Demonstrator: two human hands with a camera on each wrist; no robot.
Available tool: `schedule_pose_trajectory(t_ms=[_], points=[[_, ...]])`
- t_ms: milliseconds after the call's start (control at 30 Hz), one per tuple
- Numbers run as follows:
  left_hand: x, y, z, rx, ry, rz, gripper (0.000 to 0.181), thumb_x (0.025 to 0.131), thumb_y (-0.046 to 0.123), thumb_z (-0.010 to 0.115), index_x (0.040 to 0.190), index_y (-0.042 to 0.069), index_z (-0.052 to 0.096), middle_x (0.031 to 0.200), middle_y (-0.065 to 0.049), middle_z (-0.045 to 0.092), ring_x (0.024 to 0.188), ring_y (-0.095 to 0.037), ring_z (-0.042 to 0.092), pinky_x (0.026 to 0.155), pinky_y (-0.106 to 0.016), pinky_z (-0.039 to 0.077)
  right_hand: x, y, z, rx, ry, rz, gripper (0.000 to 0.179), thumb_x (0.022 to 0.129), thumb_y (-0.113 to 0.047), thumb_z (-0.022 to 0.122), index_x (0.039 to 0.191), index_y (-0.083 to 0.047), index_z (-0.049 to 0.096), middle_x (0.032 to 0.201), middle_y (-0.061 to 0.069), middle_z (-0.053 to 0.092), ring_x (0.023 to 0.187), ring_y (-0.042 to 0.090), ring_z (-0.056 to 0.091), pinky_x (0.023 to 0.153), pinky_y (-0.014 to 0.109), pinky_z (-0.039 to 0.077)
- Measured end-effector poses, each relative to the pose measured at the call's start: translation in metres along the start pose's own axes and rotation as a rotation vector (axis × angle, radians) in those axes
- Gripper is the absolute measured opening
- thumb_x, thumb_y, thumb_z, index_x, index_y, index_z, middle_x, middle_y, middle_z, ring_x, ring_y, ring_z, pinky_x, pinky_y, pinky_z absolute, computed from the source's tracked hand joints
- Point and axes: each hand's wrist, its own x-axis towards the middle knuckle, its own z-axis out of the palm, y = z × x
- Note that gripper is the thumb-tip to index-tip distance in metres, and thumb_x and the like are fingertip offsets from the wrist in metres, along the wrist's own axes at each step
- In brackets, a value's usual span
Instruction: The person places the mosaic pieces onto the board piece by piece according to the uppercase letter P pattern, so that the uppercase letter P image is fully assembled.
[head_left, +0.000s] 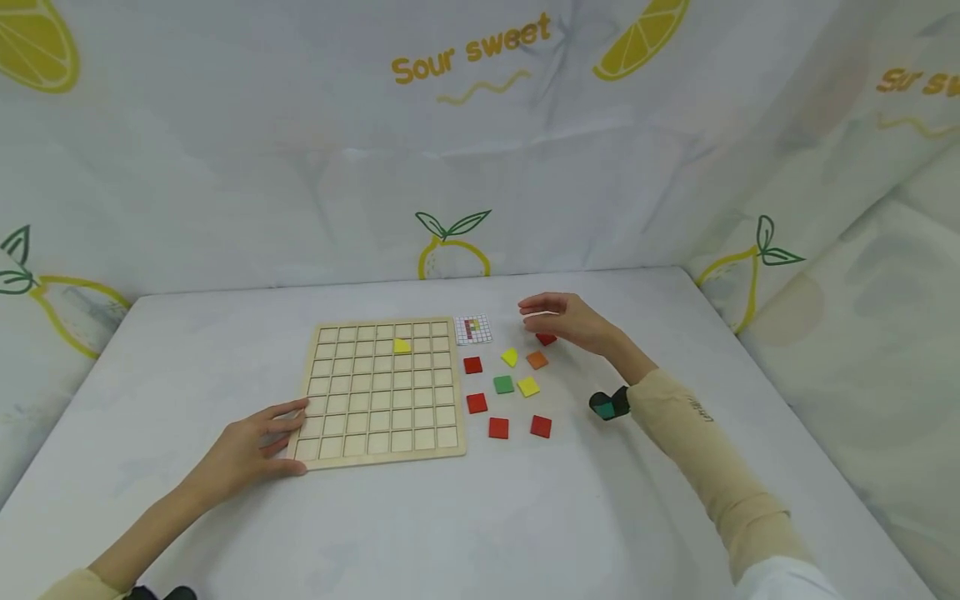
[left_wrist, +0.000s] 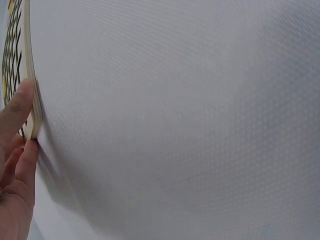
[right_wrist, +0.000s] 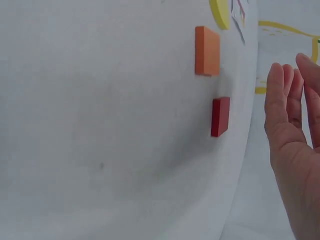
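Note:
A light wooden grid board (head_left: 380, 458) lies flat on the table, with a yellow quarter-round piece (head_left: 402, 346) in one of its upper cells. My left hand (head_left: 243, 450) holds the board's near left corner, thumb at the front edge and fingers along the left edge; the left wrist view shows the fingertips against its rim. My right hand (head_left: 566, 321) hovers with loosely bent fingers above a red tile (head_left: 546, 339), which it partly hides. Nothing shows between those fingers. In the right wrist view the red tile (right_wrist: 220, 116) and an orange tile (right_wrist: 207, 51) lie apart from the hand.
Right of the board lie several more red tiles (head_left: 498, 428), a green tile (head_left: 503, 384), a yellow square (head_left: 528, 387) and a second yellow quarter-round (head_left: 510, 357). A small pattern card (head_left: 473, 329) sits by the board's upper right corner. A lemon-print cloth (head_left: 337, 208) hangs behind.

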Motion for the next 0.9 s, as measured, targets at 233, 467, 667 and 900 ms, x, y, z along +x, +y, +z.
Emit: schedule_pose_trajectory(t_ms=[233,467,667,900], points=[[-0.002,-0.001,0.000,0.006,0.005,0.008,0.072,0.064,0.015,0.086,0.121,-0.017,0.055,0.142,-0.023,0.044,0.120,-0.042,0.048,0.089,-0.021,0.055,-0.023,0.017,-0.017,0.040,-0.020,-0.007,0.043,0.094,-0.011,0.062,0.134,0.000,0.049,0.135,0.021,0.051,0.114,0.026,0.058,0.102,0.039,0.050],[-0.004,-0.002,0.001,0.005,0.006,0.015,0.072,0.064,0.015,0.086,0.121,-0.017,0.055,0.142,-0.023,0.044,0.119,-0.043,0.048,0.088,-0.020,0.055,-0.034,0.022,-0.010,0.039,-0.047,-0.057,0.038,0.092,-0.003,0.063,0.128,0.003,0.053,0.130,0.022,0.056,0.116,0.029,0.057,0.093,0.024,0.055],[-0.004,-0.002,0.001,-0.016,0.002,0.005,0.073,0.064,0.014,0.086,0.122,-0.017,0.054,0.143,-0.023,0.042,0.120,-0.042,0.047,0.089,-0.020,0.054,-0.031,0.021,-0.004,-0.044,-0.081,-0.072,0.038,0.090,-0.003,0.066,0.125,0.003,0.056,0.128,0.022,0.057,0.118,0.032,0.055,0.093,0.025,0.055],[-0.002,-0.001,0.001,-0.025,0.002,0.011,0.073,0.065,0.015,0.085,0.123,-0.016,0.054,0.143,-0.022,0.043,0.120,-0.042,0.047,0.089,-0.020,0.054,-0.028,0.023,-0.003,-0.159,-0.124,-0.059,0.037,0.090,-0.003,0.066,0.124,0.003,0.057,0.123,0.019,0.061,0.114,0.031,0.058,0.096,0.027,0.054]])
